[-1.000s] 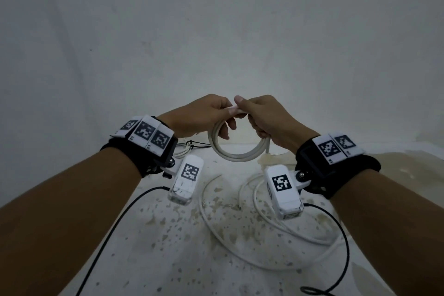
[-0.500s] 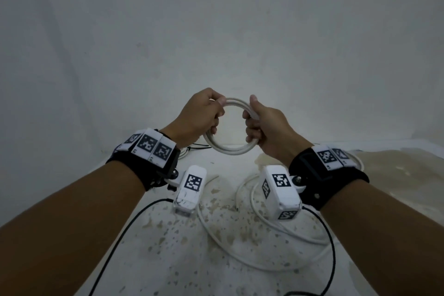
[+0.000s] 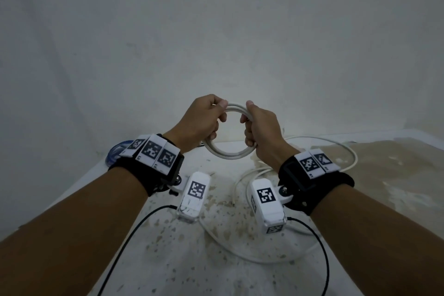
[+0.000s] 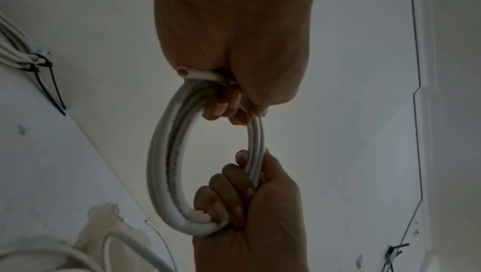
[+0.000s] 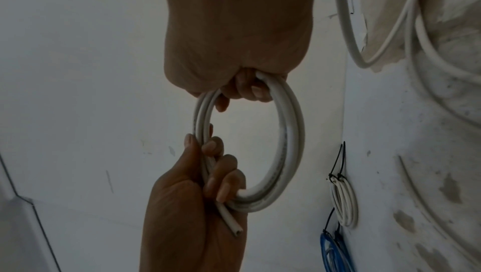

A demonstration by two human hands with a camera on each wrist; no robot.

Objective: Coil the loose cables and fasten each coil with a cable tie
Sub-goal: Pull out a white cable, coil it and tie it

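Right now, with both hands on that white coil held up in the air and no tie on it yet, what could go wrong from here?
1. The white coil is kept together only by the left hand and right hand; freeing one to fetch a tie may let the loops spring apart.
2. A cut cable end juts loose from the left hand's grip and could slip out of the bundle.
3. Loose white cable lies on the table beneath the wrists and might snag.
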